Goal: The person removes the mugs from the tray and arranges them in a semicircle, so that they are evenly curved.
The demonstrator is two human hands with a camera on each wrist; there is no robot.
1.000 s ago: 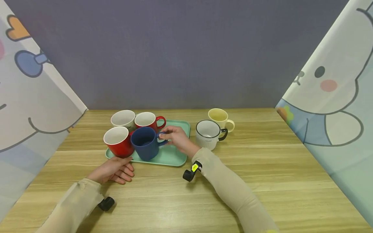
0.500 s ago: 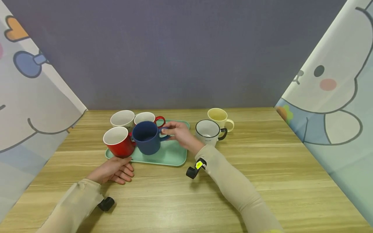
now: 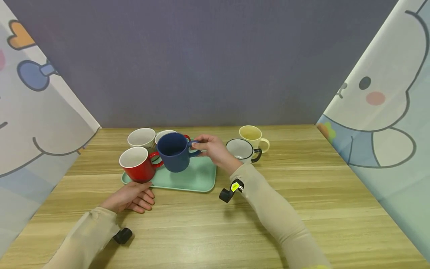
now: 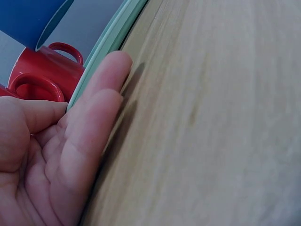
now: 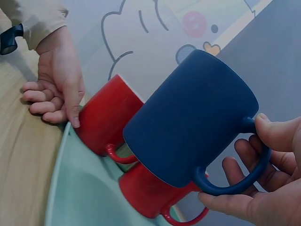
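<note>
My right hand (image 3: 215, 151) grips the handle of a dark blue mug (image 3: 174, 155), thumb on top and fingers through the loop. The mug hangs upright over the mint-green tray (image 3: 198, 183), its base above the tray's surface. My left hand (image 3: 132, 196) lies at the tray's front left edge, thumb touching the rim (image 4: 101, 49) and the other fingers extended loosely beside it. Close to that thumb stands a red mug (image 3: 139, 168) on the tray. Behind are a white mug (image 3: 142, 138) and a second red mug (image 5: 148, 190), partly hidden by the blue one in the head view.
Right of the tray stands a white ribbed mug with a black rim (image 3: 239, 148), partly hidden by my right hand and wrist. A pale yellow mug (image 3: 252, 135) is just behind it. A grey panel (image 3: 215, 63) bounds the wooden table (image 3: 302, 194) at the back.
My right hand has lifted the blue mug off the tray's front and carried it up, back and slightly right. The front red mug's handle now shows. My left hand has stayed put.
</note>
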